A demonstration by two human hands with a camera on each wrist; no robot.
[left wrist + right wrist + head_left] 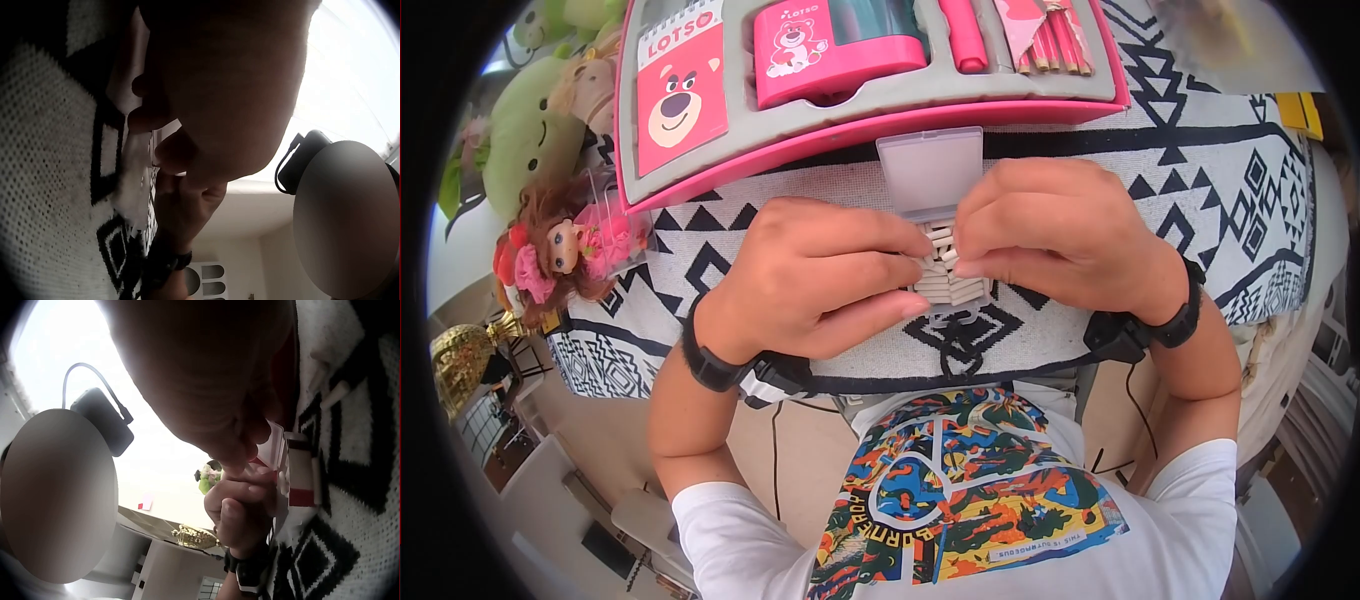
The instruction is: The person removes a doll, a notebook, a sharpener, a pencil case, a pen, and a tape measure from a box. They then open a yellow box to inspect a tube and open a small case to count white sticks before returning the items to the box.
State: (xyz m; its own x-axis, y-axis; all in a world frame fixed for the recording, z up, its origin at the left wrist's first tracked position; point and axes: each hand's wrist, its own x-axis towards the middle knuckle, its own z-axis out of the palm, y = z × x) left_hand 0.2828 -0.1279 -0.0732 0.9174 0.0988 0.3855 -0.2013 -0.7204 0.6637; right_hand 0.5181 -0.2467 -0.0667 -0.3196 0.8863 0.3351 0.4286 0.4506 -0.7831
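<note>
A small clear plastic box [935,180] stands with its lid raised, packed with several short white sticks [948,288]. From the left, my left hand [820,270] holds the box, fingertips at its rim and thumb at the near corner. My right hand [1060,240] reaches in from the right, thumb and forefinger pinched at a white stick [950,256]; the fingers partly hide it. In the right wrist view, the red-and-white side of a small carton [300,478] shows just beside the hands, and a loose white stick [335,394] lies on the cloth.
A pink gift box [850,130] with a notebook, a pink case and pencils spans the back. Dolls [565,245] and a green plush toy [535,130] sit at the left. The patterned cloth [840,370] covers the table up to its near edge.
</note>
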